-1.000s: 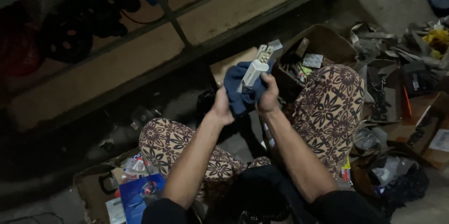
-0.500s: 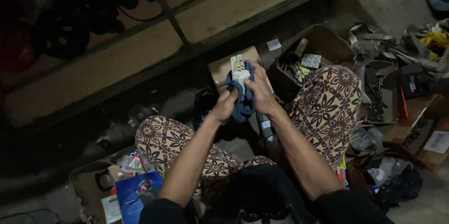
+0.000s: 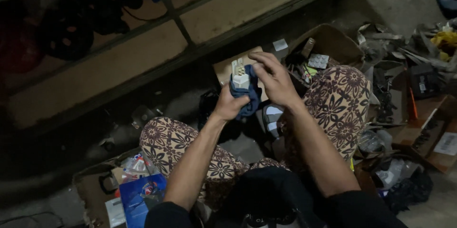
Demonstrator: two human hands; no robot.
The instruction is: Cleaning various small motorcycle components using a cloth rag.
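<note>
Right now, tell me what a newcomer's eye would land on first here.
At the centre, the left hand grips a blue cloth wrapped around a small white part, with the right hand over it. Below, patterned trousers cover both bent knees. An open cardboard box of small bits sits behind the right knee, with clutter spread to the right.

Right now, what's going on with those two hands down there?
A person sits on the floor in patterned trousers. The left hand holds a small white plastic part wrapped in a dark blue cloth. The right hand is over the cloth, fingertips at the part's top. An open cardboard box of small items sits just beyond the knees.
</note>
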